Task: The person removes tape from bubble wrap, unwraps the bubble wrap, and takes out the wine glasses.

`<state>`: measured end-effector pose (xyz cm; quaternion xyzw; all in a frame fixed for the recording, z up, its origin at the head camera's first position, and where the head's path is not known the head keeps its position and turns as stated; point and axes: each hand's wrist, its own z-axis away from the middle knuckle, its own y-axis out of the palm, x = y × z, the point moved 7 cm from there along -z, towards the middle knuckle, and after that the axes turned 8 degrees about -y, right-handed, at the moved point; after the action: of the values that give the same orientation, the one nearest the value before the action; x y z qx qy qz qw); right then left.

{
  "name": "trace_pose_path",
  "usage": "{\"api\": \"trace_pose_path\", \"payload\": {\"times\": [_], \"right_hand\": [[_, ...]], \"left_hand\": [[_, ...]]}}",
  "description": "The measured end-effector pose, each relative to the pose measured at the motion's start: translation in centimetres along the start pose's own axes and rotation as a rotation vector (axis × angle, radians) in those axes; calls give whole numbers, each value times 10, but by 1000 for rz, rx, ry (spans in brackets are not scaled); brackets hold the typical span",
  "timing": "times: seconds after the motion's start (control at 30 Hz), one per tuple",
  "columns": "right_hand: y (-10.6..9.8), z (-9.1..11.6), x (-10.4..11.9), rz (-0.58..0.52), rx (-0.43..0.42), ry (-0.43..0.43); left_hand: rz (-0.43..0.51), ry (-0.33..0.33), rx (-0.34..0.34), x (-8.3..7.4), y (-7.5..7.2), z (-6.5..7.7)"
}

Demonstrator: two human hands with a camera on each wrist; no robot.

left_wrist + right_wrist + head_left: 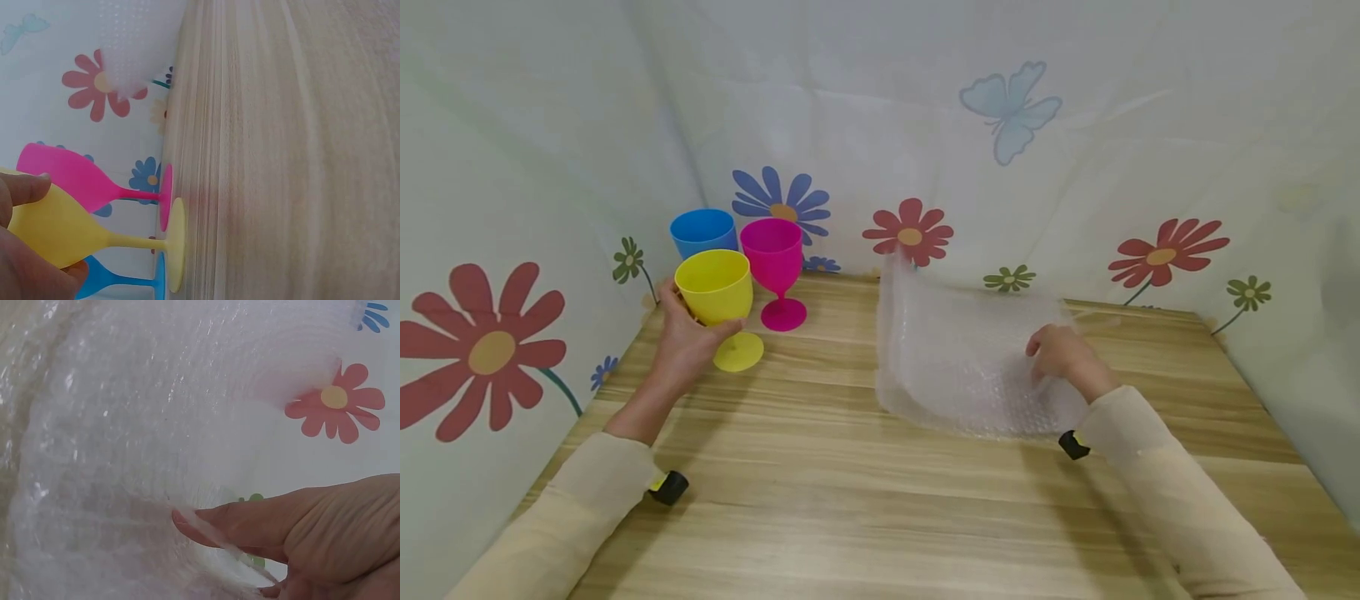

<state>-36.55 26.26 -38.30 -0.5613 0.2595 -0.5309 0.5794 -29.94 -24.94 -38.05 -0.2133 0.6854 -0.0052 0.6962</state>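
My left hand [688, 337] grips the bowl of a yellow plastic goblet [718, 287], with the thumb on one side and fingers behind it. The goblet stands nearly upright, its round foot right at the tabletop in the left wrist view. A magenta goblet [773, 254] stands just beyond it to the right, and a blue goblet [703, 229] is partly hidden behind the yellow one. On the right, my right hand [1067, 358] pinches the edge of a sheet of bubble wrap [955, 358]. The wrap's left side curls upward, and its edge passes between thumb and fingers in the right wrist view.
A wood-grain table [820, 500] lies under everything. White cloth [865, 108] printed with flowers and a butterfly hangs along its back and sides. Each sleeve has a small black device at the wrist, one near the left cuff [621, 467].
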Motion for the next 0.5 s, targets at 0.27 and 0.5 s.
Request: {"api": "trace_pose_path", "payload": {"times": [0.27,0.5], "right_hand": [[2,2,-3,49,25,80],[5,3,-5,69,12,82]], "left_hand": [[7,5,7,0,0,-1],[16,10,10,2,-1,-1]]}}
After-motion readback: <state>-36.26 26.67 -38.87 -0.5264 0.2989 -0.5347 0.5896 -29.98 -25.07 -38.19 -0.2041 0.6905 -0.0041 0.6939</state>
